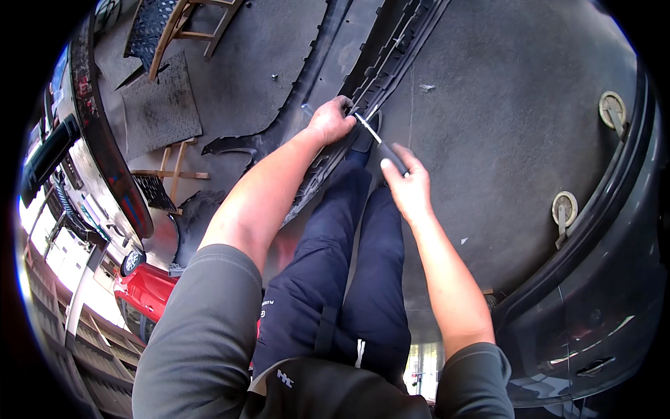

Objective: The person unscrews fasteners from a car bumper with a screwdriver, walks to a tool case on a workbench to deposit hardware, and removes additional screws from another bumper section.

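The person stands over a black bumper (363, 77) that lies on the floor (502, 105) across the upper middle of the frame. The left hand (330, 120) clamps shut on the bumper's edge, steadying it. The right hand (408, 185) is closed around the dark handle of a screwdriver (377, 140), whose shaft points up-left to the bumper beside the left hand. The step looks like working a fastener or clip there; the tip likely needs to stay seated and turn. One bumper, one screwdriver, two round discs (564, 208) at the right.
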A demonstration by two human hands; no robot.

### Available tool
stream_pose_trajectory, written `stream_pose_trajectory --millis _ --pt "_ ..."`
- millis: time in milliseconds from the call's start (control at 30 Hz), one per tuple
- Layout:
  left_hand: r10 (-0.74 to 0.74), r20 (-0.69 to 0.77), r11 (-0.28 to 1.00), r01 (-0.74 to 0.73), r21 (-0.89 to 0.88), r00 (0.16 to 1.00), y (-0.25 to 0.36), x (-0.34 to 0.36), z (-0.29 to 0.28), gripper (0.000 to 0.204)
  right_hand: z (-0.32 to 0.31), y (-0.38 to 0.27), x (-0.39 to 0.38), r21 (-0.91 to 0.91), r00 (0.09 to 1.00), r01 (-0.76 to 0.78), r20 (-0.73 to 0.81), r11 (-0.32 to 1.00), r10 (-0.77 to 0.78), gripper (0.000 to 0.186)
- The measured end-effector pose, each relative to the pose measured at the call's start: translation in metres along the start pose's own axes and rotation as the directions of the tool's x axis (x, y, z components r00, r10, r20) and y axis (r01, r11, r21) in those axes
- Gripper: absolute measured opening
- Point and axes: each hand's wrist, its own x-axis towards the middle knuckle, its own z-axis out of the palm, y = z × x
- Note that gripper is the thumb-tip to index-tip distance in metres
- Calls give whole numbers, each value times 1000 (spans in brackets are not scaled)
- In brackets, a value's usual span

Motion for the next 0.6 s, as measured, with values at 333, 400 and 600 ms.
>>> stream_pose_trajectory --millis 333,400,600 --pt "-25 17 999 25 33 1000 -2 -5 0 42 -10 -43 6 -123 998 62 21 991 -60 35" --pt "-22 12 1000 21 21 1000 -2 -7 -1 41 -12 -48 9 245 929 -371 111 896 354 40" --pt "-42 -20 999 42 13 999 12 -7 6 42 -13 -34 12 277 868 -491 238 826 437 40"
